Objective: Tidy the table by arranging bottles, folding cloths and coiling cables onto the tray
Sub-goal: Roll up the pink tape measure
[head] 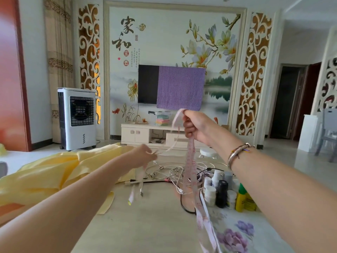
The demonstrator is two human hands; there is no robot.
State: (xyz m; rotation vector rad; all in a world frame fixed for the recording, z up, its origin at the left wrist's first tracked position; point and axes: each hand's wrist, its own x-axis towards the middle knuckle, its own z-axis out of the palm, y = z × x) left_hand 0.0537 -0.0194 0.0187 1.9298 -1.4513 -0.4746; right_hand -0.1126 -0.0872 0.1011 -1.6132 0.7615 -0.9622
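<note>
My right hand (196, 127) is raised above the table and grips a pink measuring tape (191, 172) that hangs down in long strands to the table's front. My left hand (145, 155) pinches another stretch of the same tape lower down, to the left. Under them lies a tangle of white and black cables (171, 172). A yellow cloth (54, 172) is spread over the table's left side. Several bottles (222, 192), white, black and yellow-green, stand grouped at the right. No tray is visible.
The beige table (145, 220) has a floral print (235, 236) at its front right. Beyond it stand a white stool (207, 153), a TV cabinet (145, 133), an air cooler (77, 118) at the left and a grey chair (328, 128) at the right.
</note>
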